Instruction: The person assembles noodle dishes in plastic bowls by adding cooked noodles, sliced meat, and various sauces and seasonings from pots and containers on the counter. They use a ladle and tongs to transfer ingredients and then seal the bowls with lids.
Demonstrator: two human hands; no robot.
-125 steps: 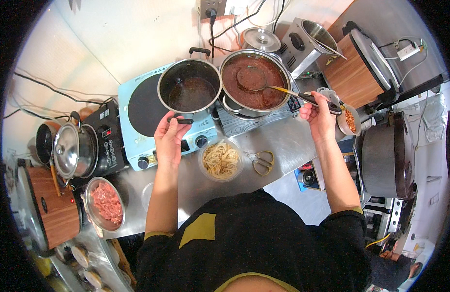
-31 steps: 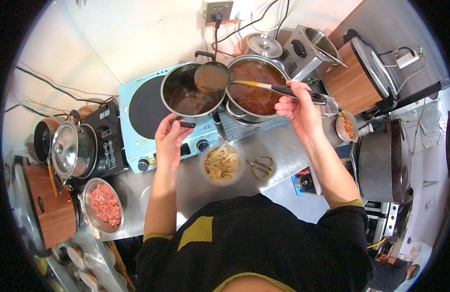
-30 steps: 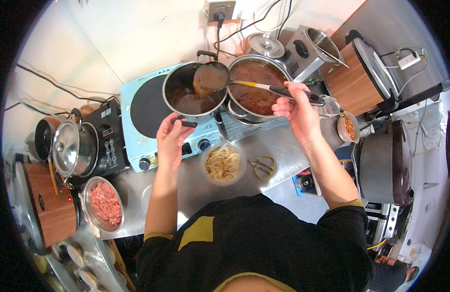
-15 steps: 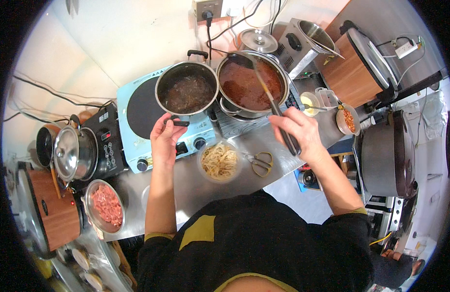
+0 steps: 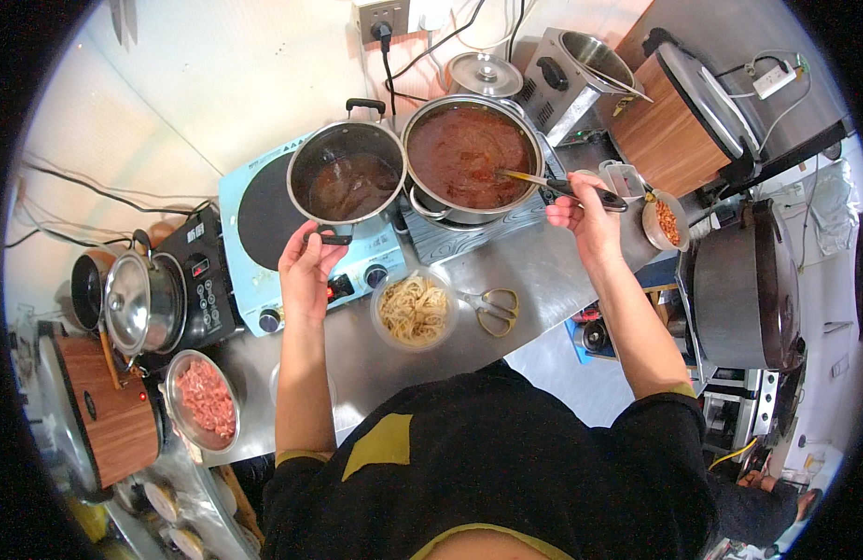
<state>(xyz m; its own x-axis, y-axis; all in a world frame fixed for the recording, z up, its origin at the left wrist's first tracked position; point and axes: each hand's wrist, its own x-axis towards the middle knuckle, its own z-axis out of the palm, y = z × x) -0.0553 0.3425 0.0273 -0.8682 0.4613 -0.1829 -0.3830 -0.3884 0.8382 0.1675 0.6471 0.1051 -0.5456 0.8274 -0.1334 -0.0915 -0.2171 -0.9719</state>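
My left hand (image 5: 304,278) grips the black near handle (image 5: 329,239) of a steel pot (image 5: 343,138). Dark brown liquid (image 5: 357,187) lies in the bottom of this pot, which is held against the left side of a larger steel pot (image 5: 536,154). Red-brown broth (image 5: 459,140) fills much of the larger one. In my right hand (image 5: 595,224) is the black handle of a ladle (image 5: 536,178); its bowl is sunk in the broth and hidden. The fingers of this hand are partly loosened around the handle.
A blue cooktop (image 5: 259,210) lies left of the pots. Nearer me are a tub of noodles (image 5: 413,310) and scissors (image 5: 497,313). A bowl of raw meat (image 5: 206,399) and a lidded pot (image 5: 133,297) stand left; a bowl of peanuts (image 5: 667,224) is right.
The ladle has come down into the broth, its handle swung right and lower. My right hand shifted up and right. The liquid in the left pot looks smoother, and the view has shifted slightly.
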